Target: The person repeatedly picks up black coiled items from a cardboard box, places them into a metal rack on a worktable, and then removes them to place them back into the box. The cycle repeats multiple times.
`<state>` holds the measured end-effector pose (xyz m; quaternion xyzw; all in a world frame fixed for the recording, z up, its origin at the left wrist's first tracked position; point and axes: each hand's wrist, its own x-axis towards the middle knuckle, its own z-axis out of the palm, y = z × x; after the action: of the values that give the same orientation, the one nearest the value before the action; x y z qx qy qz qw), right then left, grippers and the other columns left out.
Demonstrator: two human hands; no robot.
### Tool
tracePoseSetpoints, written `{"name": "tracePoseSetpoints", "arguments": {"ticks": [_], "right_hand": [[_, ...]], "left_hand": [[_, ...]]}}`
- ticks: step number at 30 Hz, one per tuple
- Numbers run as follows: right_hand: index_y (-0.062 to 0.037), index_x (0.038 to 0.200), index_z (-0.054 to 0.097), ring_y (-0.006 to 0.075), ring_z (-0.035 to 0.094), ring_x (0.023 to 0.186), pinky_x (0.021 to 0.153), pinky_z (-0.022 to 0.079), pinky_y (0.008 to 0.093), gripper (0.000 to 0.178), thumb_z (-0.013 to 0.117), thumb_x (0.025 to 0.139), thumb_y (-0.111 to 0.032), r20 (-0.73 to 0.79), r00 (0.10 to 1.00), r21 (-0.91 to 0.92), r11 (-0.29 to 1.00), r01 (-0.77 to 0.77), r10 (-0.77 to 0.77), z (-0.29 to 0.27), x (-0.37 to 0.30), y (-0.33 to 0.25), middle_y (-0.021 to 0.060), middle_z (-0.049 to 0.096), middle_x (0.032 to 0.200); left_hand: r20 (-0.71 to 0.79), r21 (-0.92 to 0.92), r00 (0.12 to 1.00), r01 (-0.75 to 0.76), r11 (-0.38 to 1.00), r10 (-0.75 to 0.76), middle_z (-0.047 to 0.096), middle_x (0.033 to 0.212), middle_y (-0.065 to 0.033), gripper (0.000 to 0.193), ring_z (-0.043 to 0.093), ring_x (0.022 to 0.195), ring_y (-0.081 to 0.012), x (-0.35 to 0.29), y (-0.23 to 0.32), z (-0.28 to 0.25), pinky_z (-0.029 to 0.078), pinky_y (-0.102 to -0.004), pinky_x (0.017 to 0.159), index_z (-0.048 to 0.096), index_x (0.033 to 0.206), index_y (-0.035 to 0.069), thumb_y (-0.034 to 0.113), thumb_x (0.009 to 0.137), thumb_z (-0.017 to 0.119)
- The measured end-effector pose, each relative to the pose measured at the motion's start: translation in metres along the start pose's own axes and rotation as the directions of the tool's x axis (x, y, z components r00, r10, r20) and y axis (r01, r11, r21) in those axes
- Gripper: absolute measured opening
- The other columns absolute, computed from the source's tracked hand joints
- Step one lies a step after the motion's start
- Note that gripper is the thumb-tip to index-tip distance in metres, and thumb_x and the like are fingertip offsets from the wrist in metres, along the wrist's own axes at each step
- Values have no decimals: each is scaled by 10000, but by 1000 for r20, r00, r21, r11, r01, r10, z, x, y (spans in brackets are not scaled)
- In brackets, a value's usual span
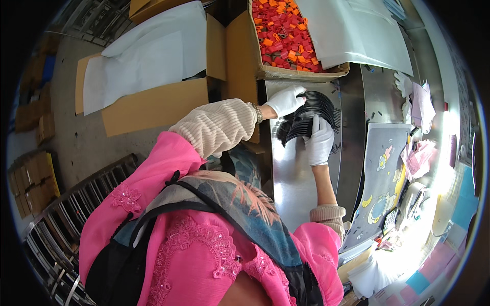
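A row of thin black curved bands (317,104), nested closely side by side, stands on the shiny metal worktop (293,178). My left hand (287,101), in a white glove, is closed at the far left edge of the row, with its fingertips on the bands. My right hand (320,142), gloved too, pinches the near end of the row, thumb and fingers pressed on the bands. Their exact kind is hard to make out; they look like plain hair hoops. The right fingers partly hide the lower bands.
Beyond the bands stands a carton (301,75) full of small red and orange clips. An open cardboard box (158,99) with white sheeting is at the left. To the right lie a grey patterned mat (380,173), crumpled pink paper (422,155) and small black bits.
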<state>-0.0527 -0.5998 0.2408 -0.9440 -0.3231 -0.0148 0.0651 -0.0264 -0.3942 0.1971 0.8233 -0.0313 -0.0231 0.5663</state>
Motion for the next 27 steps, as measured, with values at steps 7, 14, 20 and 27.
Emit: {"name": "tracePoseSetpoints", "arguments": {"ticks": [7, 14, 20, 27], "right_hand": [[-28, 1082, 597, 353, 602, 884, 790, 496, 440, 490, 685, 600, -30, -12, 949, 146, 938, 315, -316, 2, 21, 9, 162, 619, 967], [-16, 1348, 438, 402, 425, 1249, 1045, 359, 500, 1036, 888, 494, -393, 120, 986, -255, 957, 139, -112, -26, 58, -5, 237, 445, 1341], [-59, 1375, 443, 356, 543, 1096, 963, 424, 463, 1048, 898, 475, -343, 199, 979, -212, 973, 86, -44, -22, 82, 14, 194, 563, 1188], [-25, 1048, 546, 375, 639, 978, 830, 529, 446, 593, 809, 647, -373, 346, 865, -121, 932, -342, 363, -13, 57, 14, 209, 633, 1035]], "left_hand": [[111, 91, 987, -123, 988, 113, 525, 1321, -184, 722, 526, 1199, -337, 6, -17, 14, 417, -375, 1029, 345, 1480, 92, 9, 804, 587], [40, 89, 971, -237, 967, 235, 462, 1369, -234, 877, 497, 1226, -385, 18, -29, 19, 415, -386, 1037, 195, 1542, 148, -92, 761, 514], [124, -89, 986, -104, 991, 114, 420, 1448, -245, 813, 468, 1300, -340, 19, -29, 10, 361, -346, 1099, 235, 1512, 34, -77, 763, 529], [-161, -24, 924, 347, 938, -346, 673, 1122, -177, 353, 636, 1025, -349, -55, -59, -31, 492, -386, 885, 628, 1173, 35, 265, 922, 535]]}}
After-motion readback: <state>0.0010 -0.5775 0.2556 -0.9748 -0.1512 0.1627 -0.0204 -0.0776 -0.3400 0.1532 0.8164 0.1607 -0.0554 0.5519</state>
